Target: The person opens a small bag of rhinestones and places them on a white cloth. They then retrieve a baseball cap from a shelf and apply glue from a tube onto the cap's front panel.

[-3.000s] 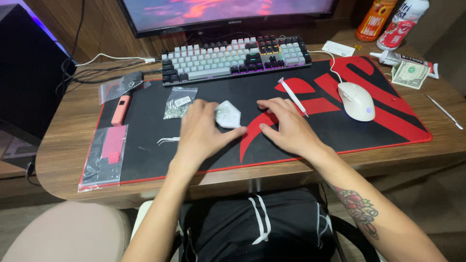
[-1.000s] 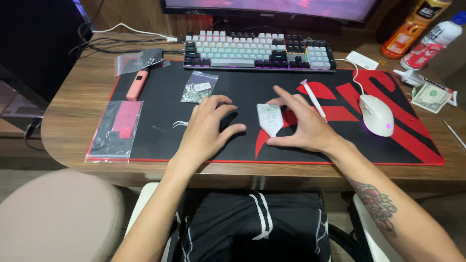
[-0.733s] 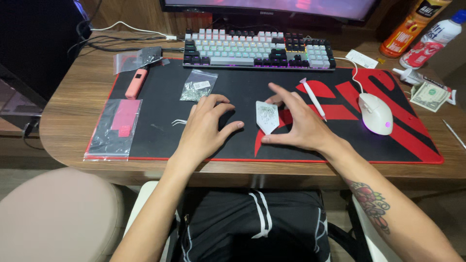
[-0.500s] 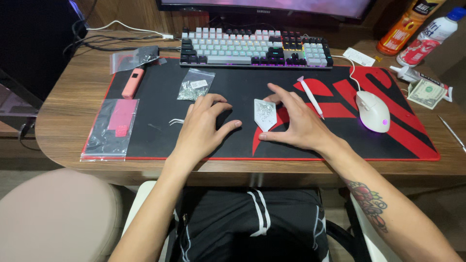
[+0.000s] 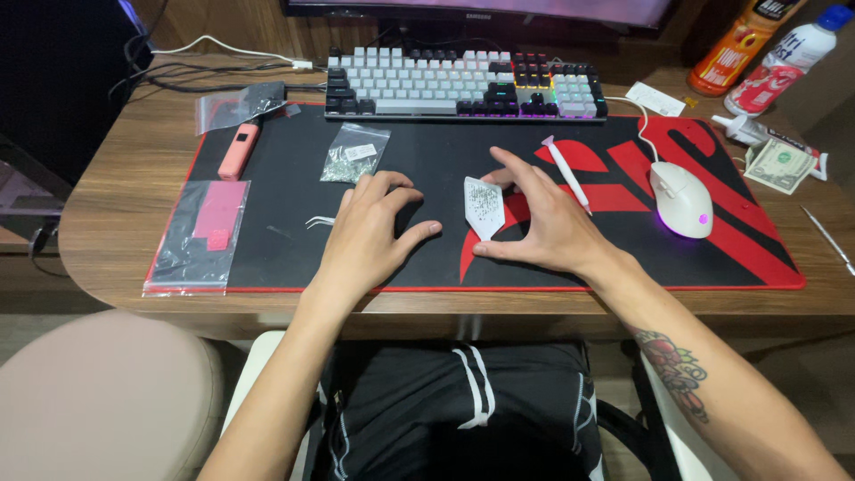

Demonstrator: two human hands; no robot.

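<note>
We see a small white tray (image 5: 484, 206), flat, five-sided and tapering to a point toward us, speckled with tiny dots, lying on the black and red desk mat (image 5: 294, 258) near its middle. Our right hand (image 5: 543, 227) cups it from 3 o'clock, fingers spread wide, thumb tip and fingertip touching its edges without lifting it. Our left hand (image 5: 365, 236) rests at its 9 o'clock, loosely curled and holding nothing, with tweezers (image 5: 321, 221) just beyond it.
</note>
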